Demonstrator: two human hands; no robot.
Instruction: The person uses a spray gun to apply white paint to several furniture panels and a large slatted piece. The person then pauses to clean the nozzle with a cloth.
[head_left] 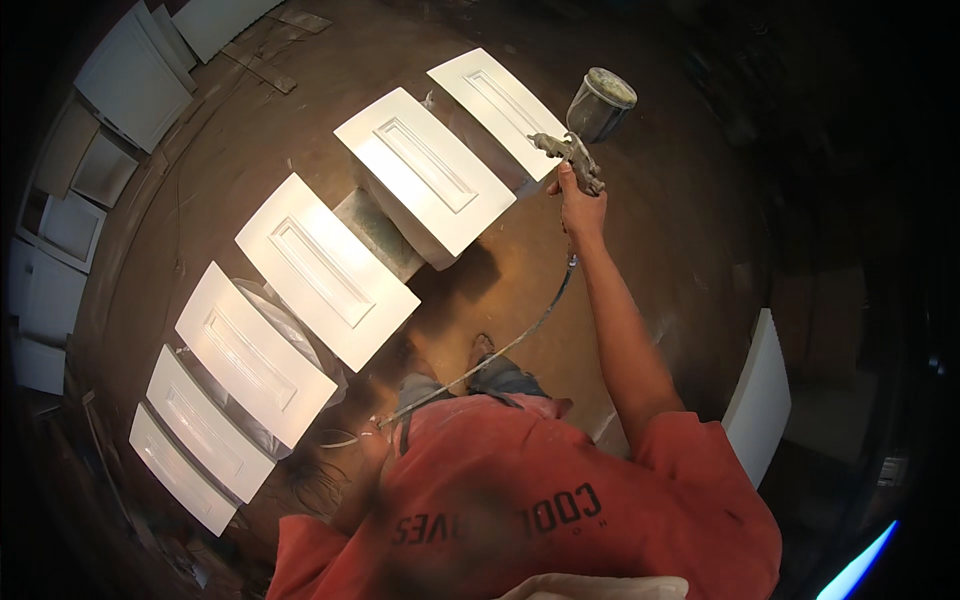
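Observation:
My right hand (582,212) is closed around the handle of a metal spray gun (568,150), held out to the far right. A paint-stained cup (602,103) sits on top of the gun. Its nozzle points left, over the farthest white drawer front (495,105). A thin air hose (500,352) runs from the gun's handle back toward my waist. There my left hand (379,432), dim and partly blurred, is closed on the hose. More white drawer fronts with framed raised centres, such as the nearer drawer front (440,185), lie face up in a curving row.
Beneath the row, parts of supports (375,232) show. Several white panels (135,80) lean along the left edge. Another white panel (762,400) stands at right, beside my shoulder. My foot (482,347) is on the stained brown floor (650,270), near the hose.

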